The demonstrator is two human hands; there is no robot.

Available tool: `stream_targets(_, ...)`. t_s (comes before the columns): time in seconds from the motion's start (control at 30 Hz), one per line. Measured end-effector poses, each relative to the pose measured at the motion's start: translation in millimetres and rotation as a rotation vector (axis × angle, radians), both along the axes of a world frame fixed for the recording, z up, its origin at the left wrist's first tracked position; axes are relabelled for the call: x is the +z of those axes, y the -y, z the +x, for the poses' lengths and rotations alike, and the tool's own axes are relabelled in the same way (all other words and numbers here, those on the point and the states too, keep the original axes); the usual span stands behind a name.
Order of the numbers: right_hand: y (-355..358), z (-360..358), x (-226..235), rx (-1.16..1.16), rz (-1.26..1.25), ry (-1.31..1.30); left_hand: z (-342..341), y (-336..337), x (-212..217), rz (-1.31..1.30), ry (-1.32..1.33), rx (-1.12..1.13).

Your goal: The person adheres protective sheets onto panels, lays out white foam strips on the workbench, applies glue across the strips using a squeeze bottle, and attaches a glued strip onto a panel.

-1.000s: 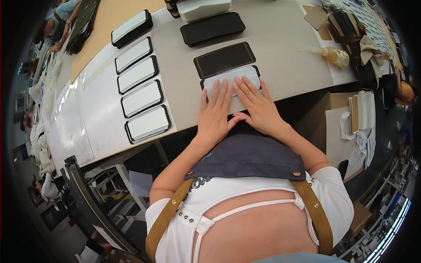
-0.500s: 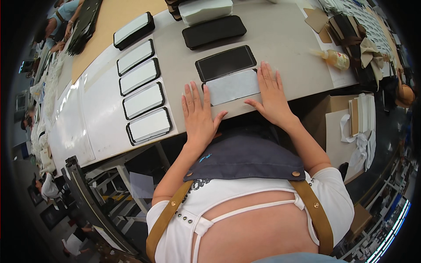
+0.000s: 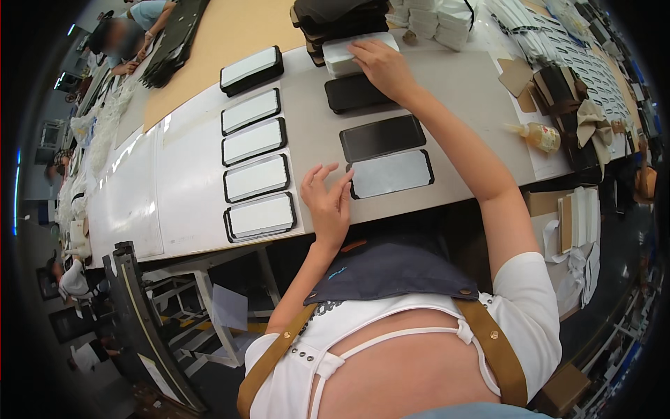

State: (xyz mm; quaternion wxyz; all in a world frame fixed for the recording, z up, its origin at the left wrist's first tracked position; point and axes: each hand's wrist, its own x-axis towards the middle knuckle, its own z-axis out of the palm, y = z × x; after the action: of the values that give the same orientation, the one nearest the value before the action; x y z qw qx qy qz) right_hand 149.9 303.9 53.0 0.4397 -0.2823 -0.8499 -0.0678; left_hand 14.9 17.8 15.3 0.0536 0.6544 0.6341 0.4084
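Note:
My right hand (image 3: 384, 66) reaches far across the table, its fingertips on top of a stack of white rectangular pads (image 3: 342, 59). My left hand (image 3: 326, 206) hovers by the near table edge with its fingers apart and nothing held. Just right of it lies a black rectangular piece with rounded corners, covered by a pale grey-white panel (image 3: 392, 173). Beyond that lies a black rectangular piece with a thin raised border (image 3: 384, 138). Partly under my right forearm is a stack of plain black pieces (image 3: 356, 94).
A column of black pieces topped with white panels (image 3: 255, 178) lies to the left. Dark stacked pieces (image 3: 335, 17) and bundled white pads (image 3: 447, 24) stand at the back. A squeeze bottle (image 3: 541, 136) lies on the right. Another person (image 3: 132, 38) works at far left.
My right hand has left the near panel and moved forward onto the white stack. My left hand has lifted off the panel's left side. The view has shifted somewhat.

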Motion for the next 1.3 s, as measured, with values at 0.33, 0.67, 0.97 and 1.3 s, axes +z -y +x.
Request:
stream_targets(0.33,-20,-12,-3,0.066,-0.246,-0.077,0,1,2,0.029,0.038,0.022)
stream_targets(0.67,-73,51,-8,0.31,-1.138,-1.607,1,-2,6,0.039,0.063,0.005)
stream_targets(0.97,129,27,47,0.286,-0.523,-0.557,37,-36,57,-0.006,1.03,-0.361)
stream_targets(1.3,167,61,26,0.078,-0.598,-0.444,20,-63,77,-0.224,1.473,-0.369)
